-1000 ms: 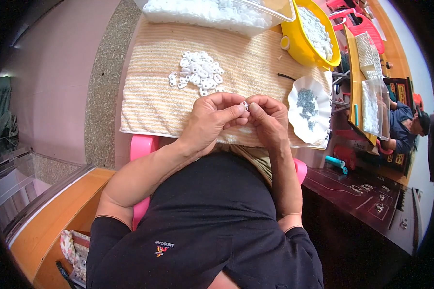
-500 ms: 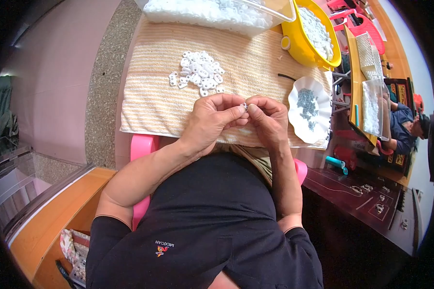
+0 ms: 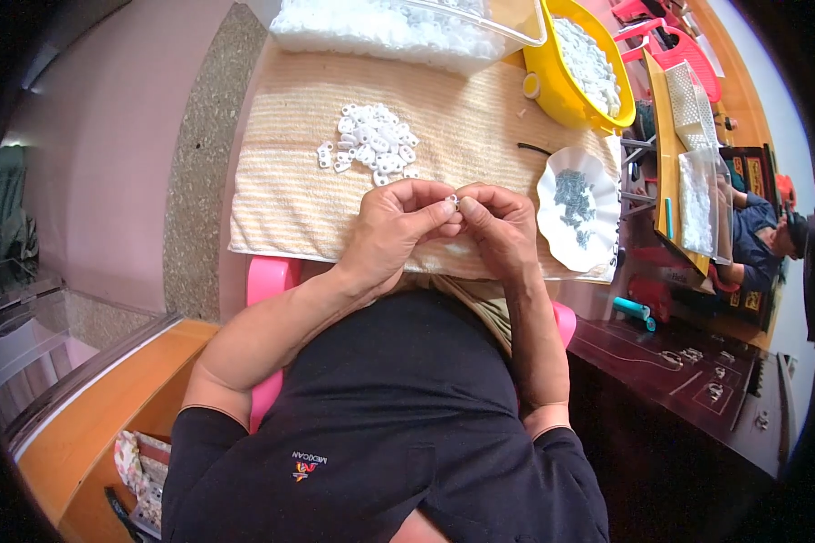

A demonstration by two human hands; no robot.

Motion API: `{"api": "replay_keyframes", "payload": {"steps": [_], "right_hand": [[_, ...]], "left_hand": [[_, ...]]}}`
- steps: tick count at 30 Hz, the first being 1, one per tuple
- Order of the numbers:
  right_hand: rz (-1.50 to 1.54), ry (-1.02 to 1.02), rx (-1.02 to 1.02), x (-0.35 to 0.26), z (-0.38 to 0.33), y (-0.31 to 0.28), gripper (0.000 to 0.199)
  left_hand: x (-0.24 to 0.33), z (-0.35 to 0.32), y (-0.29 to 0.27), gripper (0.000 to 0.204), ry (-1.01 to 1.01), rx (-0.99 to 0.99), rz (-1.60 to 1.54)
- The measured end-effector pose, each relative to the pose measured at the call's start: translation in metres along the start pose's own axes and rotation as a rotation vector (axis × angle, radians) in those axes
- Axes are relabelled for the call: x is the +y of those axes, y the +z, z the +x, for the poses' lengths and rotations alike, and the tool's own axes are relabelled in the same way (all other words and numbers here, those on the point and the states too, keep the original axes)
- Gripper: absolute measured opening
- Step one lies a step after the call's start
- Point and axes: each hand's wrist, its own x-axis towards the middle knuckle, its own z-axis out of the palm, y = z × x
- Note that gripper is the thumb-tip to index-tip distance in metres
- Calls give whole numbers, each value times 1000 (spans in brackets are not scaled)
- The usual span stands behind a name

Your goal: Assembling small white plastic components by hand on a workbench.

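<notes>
My left hand [image 3: 395,228] and my right hand [image 3: 501,226] meet fingertip to fingertip over the near edge of a beige striped towel [image 3: 281,195]. Between the fingertips both pinch a small white plastic piece [image 3: 454,200]. A loose heap of the same white pieces [image 3: 371,145] lies on the towel just beyond my left hand. To the right of my right hand stands a white scalloped dish [image 3: 552,226] holding several small grey metal parts [image 3: 573,197].
A clear bin of white pieces [image 3: 398,27] sits at the far edge, a yellow bowl [image 3: 561,100] with more to its right. A pink stool [image 3: 264,276] is under me. Another person [image 3: 756,240] sits at the right, beside a dark wooden table [image 3: 697,380].
</notes>
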Motion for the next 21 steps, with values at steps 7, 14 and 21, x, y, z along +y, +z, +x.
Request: {"api": "replay_keyframes", "payload": {"steps": [7, 14, 21], "right_hand": [[-4, -13, -3, -1, -2, -3, 15], [-33, -12, 7, 0, -3, -7, 17], [-108, -20, -10, -13, -5, -3, 19]], "left_hand": [[1, 1, -2, 17, -14, -29, -6], [2, 1, -2, 15, -25, -30, -24], [1, 1, -3, 15, -16, -38, -19]]}}
